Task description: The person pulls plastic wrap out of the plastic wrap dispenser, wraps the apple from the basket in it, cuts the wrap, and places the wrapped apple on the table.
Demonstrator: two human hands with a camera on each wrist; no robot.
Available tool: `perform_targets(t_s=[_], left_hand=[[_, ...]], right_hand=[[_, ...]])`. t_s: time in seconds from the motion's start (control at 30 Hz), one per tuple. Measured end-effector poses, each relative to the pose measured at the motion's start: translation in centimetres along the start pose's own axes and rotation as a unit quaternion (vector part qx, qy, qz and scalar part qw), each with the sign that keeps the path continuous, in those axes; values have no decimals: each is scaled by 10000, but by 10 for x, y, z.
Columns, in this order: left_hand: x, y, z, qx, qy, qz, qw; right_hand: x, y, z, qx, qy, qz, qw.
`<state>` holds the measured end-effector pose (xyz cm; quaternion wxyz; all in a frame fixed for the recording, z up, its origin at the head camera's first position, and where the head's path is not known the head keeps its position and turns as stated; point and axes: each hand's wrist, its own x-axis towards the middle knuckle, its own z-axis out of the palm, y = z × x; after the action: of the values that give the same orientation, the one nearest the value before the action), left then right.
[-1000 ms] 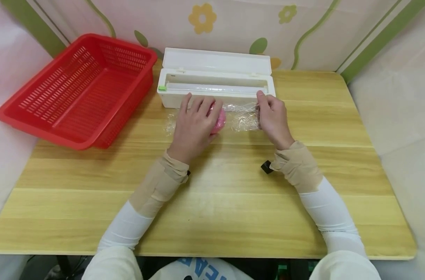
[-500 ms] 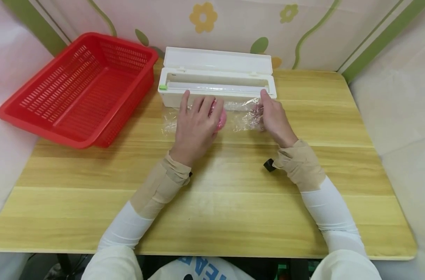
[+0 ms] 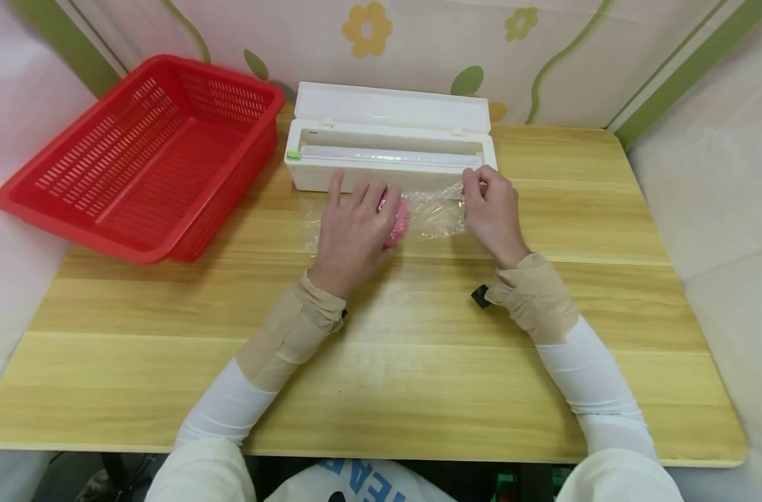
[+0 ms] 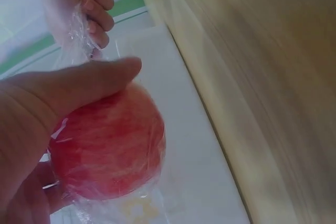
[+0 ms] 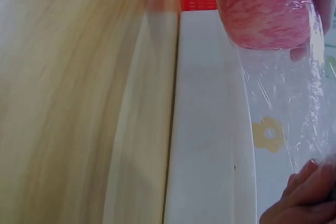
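Your left hand (image 3: 353,233) is cupped over the apple (image 3: 398,222), fingers curled around it, holding it down on the table (image 3: 418,362) just in front of the white wrap dispenser (image 3: 390,150). Your right hand (image 3: 493,213) pinches the edge of the cling film (image 3: 440,213) between thumb and fingertips, stretched off the apple's right side. The red basket (image 3: 142,153) sits off to the left.

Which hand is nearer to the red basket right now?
Left. The left hand rests over the apple, just right of the red basket; the right hand pinches the cling film farther right, beyond the apple.
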<state>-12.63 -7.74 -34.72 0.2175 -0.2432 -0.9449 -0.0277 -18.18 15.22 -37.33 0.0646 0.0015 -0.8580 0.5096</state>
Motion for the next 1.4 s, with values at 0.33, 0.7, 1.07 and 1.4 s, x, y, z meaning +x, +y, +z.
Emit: perform_targets(t_s=[0.33, 0.7, 1.07, 1.4], left_hand=[[0, -1, -4, -478, -1089, -161, 9928], [6, -10, -5, -2201, -1970, -567, 9537], [7, -11, -8, -1453, -911, -840, 9816], [2, 10, -6, -657, -21, -439, 9969]], right_hand=[[-2, 2, 1, -1247, 360, -792, 9884], [-12, -13, -8, -1903, 835, -1875, 9600], [-6, -25, -34, 239, -216, 285, 9991], [-8, -23, -9, 463, 1402, -2112, 9662]])
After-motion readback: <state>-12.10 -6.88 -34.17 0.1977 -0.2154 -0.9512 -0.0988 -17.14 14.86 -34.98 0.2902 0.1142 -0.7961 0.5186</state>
